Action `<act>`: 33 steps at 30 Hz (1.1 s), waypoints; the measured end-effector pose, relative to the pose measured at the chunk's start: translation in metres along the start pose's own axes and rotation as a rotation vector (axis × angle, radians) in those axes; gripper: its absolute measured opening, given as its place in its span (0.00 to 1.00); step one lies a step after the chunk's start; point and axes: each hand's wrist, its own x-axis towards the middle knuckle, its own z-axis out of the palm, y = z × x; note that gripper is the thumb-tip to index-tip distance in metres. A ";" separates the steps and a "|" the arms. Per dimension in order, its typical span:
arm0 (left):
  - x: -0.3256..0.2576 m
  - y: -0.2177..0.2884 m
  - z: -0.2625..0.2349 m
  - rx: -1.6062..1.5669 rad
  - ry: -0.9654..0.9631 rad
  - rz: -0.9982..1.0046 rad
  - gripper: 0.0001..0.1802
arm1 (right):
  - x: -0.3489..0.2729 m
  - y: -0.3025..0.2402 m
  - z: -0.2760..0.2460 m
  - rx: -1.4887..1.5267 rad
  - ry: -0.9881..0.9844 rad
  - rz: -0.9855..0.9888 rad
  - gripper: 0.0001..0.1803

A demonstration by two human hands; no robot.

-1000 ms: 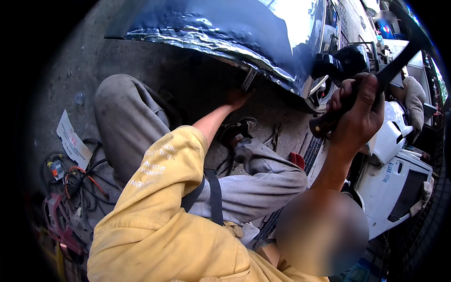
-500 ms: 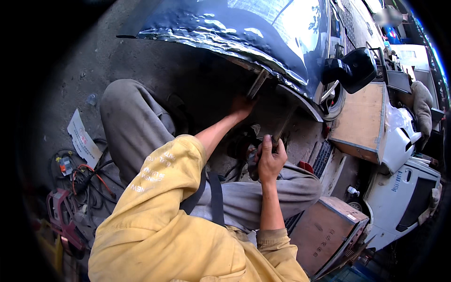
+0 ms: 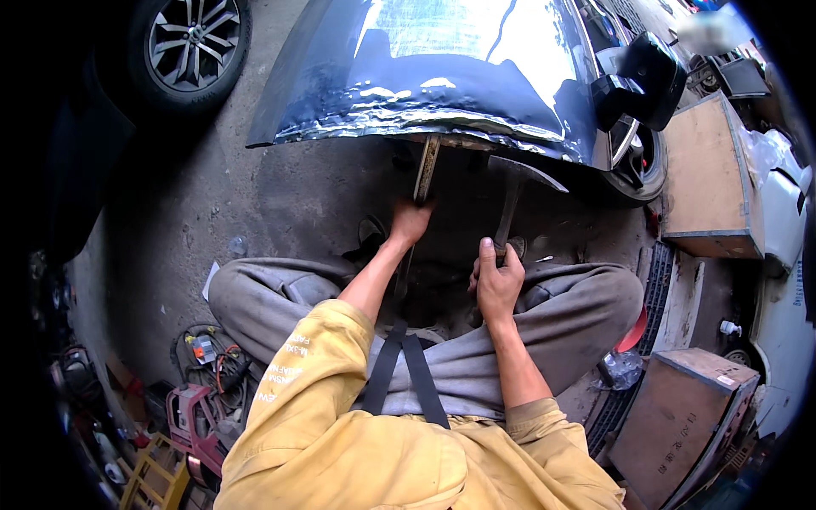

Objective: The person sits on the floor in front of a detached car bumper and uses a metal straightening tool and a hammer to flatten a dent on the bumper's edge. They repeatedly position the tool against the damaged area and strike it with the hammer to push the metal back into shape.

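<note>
A glossy dark car body panel (image 3: pixel 408 93) fills the top middle, its lower edge crumpled and dented. My left hand (image 3: pixel 411 221) is closed around a narrow flat bar (image 3: pixel 427 170), whose far end reaches that edge; whether it touches the metal or goes behind it, I cannot tell. In my right hand (image 3: pixel 498 285) is a body hammer (image 3: pixel 511 204), gripped by its handle with the thumb along the top. Its long curved head lies just below the panel's edge, right of the bar.
A spoked car wheel (image 3: pixel 195 42) stands at the upper left. A black side mirror (image 3: pixel 650 81) juts out at the upper right. Wooden crates (image 3: pixel 705 178) line the right side. Tangled cables (image 3: pixel 217 365) and a red-framed tool (image 3: pixel 191 421) lie at the lower left, near my bent knee.
The view has turned, bringing the spoked wheel into sight. Relative to the panel, the bar now appears further left and more upright. Both hands keep their hold.
</note>
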 end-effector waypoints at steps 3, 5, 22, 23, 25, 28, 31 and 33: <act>0.001 -0.001 0.012 0.050 -0.077 -0.036 0.25 | 0.006 0.009 0.000 -0.122 0.053 -0.172 0.17; 0.008 -0.025 0.020 0.073 -0.062 -0.021 0.27 | 0.002 -0.004 0.004 -0.238 0.027 -0.306 0.14; 0.018 -0.058 0.038 0.150 0.106 0.272 0.22 | 0.010 -0.001 -0.034 -0.757 -0.155 -0.550 0.12; 0.022 -0.054 0.038 0.084 0.123 0.280 0.21 | 0.011 0.001 -0.031 -0.705 -0.109 -0.555 0.12; 0.028 -0.053 0.034 0.019 0.119 0.218 0.21 | 0.009 0.003 -0.024 -0.617 -0.039 -0.452 0.13; 0.031 -0.046 0.032 0.043 -0.064 -0.123 0.25 | 0.005 0.002 -0.021 -0.455 0.028 -0.261 0.16; 0.027 -0.038 0.043 -0.073 -0.103 -0.215 0.25 | 0.001 0.011 -0.027 -0.301 0.073 -0.050 0.17; 0.030 -0.039 0.044 -0.139 -0.084 -0.203 0.24 | -0.001 0.022 -0.034 -0.182 0.106 0.077 0.18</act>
